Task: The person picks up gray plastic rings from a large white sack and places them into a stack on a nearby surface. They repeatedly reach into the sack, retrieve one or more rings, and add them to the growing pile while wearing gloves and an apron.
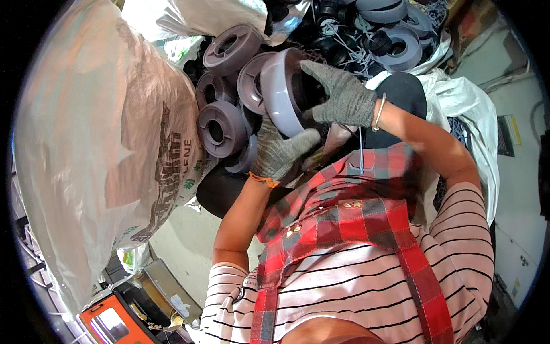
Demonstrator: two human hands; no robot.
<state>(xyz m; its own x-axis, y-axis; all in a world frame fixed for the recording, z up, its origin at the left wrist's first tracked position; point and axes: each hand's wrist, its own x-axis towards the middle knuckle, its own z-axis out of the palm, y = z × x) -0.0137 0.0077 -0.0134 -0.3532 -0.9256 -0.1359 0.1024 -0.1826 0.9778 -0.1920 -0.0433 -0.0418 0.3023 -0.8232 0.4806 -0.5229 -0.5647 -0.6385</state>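
Sack: huge, bulging, crowding the left edge.
Spool pile: grey, jammed between sack and lap; little free room.
Held spool: upright, before the chest.
Right hand: grip spread over its top.
Left hand: grip clasping its lower rim.

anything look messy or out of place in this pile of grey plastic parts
Yes. The grey round parts lie jumbled at all angles, not stacked, and loose white cords tangle through the far heap. The one held between left hand and right hand looks intact.
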